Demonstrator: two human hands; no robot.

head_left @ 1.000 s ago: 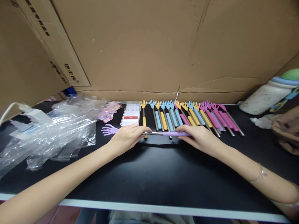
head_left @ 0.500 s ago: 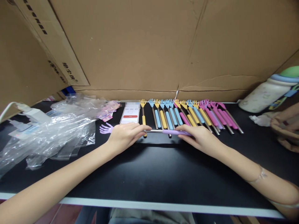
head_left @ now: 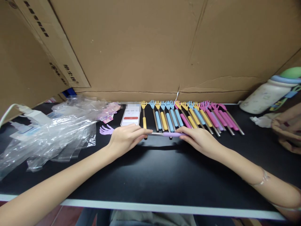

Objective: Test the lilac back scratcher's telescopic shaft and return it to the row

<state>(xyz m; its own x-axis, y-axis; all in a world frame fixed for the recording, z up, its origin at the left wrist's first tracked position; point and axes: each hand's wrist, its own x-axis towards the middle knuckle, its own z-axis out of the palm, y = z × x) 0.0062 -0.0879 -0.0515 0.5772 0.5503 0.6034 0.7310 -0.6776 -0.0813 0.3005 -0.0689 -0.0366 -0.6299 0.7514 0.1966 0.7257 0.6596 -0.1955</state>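
Observation:
Both my hands hold one purple back scratcher [head_left: 172, 134] level above the black table. My left hand [head_left: 125, 137] is closed round its metal shaft, and the purple claw head sticks out to the left. At the other end, my right hand [head_left: 199, 137] is closed on the purple grip, hiding the end of it. Behind my hands a row of back scratchers in blue, yellow and pink [head_left: 228, 119] lies on the table, heads toward the cardboard. A single yellow back scratcher [head_left: 144, 121] lies a little apart at the left of that row.
Left of my hands a pile of clear plastic bags [head_left: 63, 131] covers the table, with a white charger [head_left: 39, 116] beside it. A phone showing a timer [head_left: 130, 114] lies behind my left hand. A bottle [head_left: 265, 94] and a brown bag [head_left: 288, 128] are at the right. Cardboard [head_left: 141, 47] walls the back.
The back scratcher stays between both hands, almost in the same place. My right hand's fingers have shifted slightly on the purple grip.

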